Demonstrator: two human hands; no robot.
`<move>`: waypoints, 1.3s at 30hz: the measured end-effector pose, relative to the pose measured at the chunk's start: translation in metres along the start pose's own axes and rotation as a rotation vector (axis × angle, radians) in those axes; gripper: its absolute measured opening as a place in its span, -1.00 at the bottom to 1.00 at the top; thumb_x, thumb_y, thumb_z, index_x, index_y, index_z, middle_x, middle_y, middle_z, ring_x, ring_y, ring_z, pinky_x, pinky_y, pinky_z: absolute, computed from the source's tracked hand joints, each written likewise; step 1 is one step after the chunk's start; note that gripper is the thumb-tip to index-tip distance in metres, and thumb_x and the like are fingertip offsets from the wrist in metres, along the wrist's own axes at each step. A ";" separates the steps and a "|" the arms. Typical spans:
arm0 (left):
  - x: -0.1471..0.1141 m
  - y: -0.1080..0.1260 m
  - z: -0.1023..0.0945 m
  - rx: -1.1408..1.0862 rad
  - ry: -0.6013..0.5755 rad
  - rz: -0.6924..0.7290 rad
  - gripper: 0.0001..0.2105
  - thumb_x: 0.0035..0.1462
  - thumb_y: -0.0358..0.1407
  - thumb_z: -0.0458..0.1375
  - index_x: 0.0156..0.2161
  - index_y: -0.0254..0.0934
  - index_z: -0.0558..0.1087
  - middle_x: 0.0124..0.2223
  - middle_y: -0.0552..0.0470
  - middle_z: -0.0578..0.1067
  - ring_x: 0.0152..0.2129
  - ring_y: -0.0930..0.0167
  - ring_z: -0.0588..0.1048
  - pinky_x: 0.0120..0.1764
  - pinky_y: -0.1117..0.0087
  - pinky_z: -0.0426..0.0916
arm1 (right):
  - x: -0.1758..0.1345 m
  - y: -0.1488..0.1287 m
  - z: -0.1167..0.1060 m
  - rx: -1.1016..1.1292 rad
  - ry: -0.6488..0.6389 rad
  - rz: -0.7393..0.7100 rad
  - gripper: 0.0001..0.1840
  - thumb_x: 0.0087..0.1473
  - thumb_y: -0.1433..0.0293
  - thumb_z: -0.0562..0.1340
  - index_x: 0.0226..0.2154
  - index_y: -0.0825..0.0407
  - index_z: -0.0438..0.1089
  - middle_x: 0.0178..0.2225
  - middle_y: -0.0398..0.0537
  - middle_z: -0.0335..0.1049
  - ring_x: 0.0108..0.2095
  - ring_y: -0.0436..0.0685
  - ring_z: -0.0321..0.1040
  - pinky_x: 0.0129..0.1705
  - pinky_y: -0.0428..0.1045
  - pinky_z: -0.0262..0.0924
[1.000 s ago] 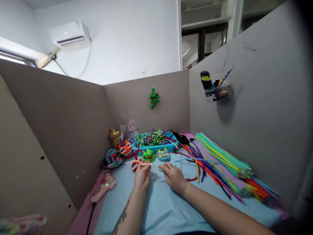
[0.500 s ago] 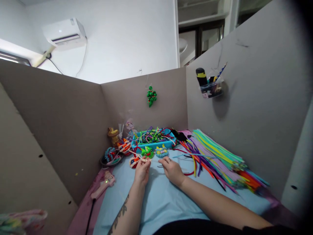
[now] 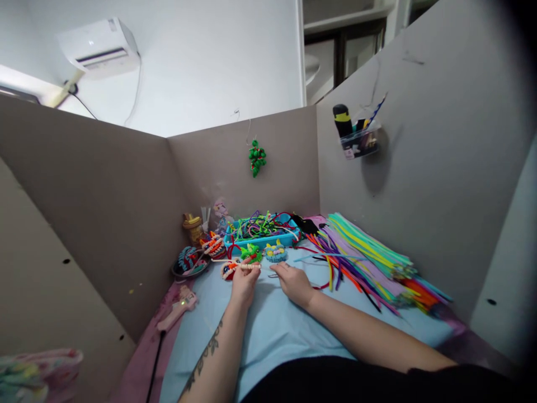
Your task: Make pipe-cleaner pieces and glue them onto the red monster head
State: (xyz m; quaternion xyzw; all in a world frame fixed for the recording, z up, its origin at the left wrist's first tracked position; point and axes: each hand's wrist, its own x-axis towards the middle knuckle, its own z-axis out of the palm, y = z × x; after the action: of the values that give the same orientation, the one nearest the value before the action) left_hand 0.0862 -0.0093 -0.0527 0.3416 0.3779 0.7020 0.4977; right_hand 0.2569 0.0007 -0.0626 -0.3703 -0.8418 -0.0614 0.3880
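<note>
My left hand (image 3: 245, 284) is closed in a pinch round a cream twisted pipe cleaner (image 3: 253, 267). Its coiled, bumpy end points toward my right hand, and a cream tail passes out to the left. Just to the right, my right hand (image 3: 296, 284) has its thumb and fingers pressed together; what they hold, if anything, I cannot make out. A thin metal tool (image 3: 272, 275) shows under those fingertips, mostly hidden. Close behind my hands sit an orange, white and blue pipe-cleaner figure (image 3: 229, 271), a green one (image 3: 250, 253) and a light blue and yellow one (image 3: 276, 252).
A blue basket (image 3: 262, 243) full of tangled pipe cleaners stands at the back. Bundled pipe cleaners (image 3: 369, 260) cover the right side. On the left are a dark bowl (image 3: 184, 275) with pieces, an orange figure (image 3: 213, 245) and a pink glue gun (image 3: 178, 312). Grey partitions (image 3: 245, 126) enclose the table.
The view has tilted slightly. The bumpy end of the cream pipe cleaner now stands out clear of my left fingers, and the faint strand between my hands no longer shows.
</note>
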 end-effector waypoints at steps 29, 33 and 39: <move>0.002 -0.004 0.002 0.135 -0.057 0.003 -0.57 -0.34 -0.36 0.41 -0.25 -0.35 0.44 -0.25 -0.11 0.55 -0.20 0.24 0.51 -0.11 0.24 0.33 | -0.002 0.003 0.001 0.090 0.096 -0.018 -0.70 0.08 0.59 0.11 -0.19 -0.01 0.41 -0.26 0.00 0.43 -0.21 0.15 0.33 -0.17 0.02 0.25; 0.002 -0.007 0.002 0.123 -0.050 -0.045 -0.69 -0.04 -0.31 0.29 -0.16 -0.35 0.41 -0.15 -0.08 0.49 -0.21 0.34 0.48 -0.13 0.25 0.37 | -0.001 0.001 0.002 0.113 0.121 0.014 -0.72 0.07 0.58 0.12 -0.21 0.00 0.42 -0.27 0.00 0.41 -0.23 0.16 0.32 -0.19 0.02 0.26; 0.003 -0.008 0.001 0.161 -0.054 -0.065 -0.68 0.18 -0.24 0.09 0.01 -0.31 0.32 0.00 -0.10 0.39 -0.16 0.31 0.44 -0.15 0.16 0.40 | -0.003 0.002 0.000 0.154 0.111 0.006 -0.72 0.09 0.57 0.11 -0.20 -0.02 0.42 -0.27 0.00 0.41 -0.22 0.16 0.31 -0.18 0.03 0.25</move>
State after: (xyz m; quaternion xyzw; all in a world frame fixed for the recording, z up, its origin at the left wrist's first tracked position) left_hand 0.0898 -0.0047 -0.0589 0.3869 0.4306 0.6433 0.5011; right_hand 0.2589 0.0005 -0.0649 -0.3378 -0.8202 -0.0157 0.4614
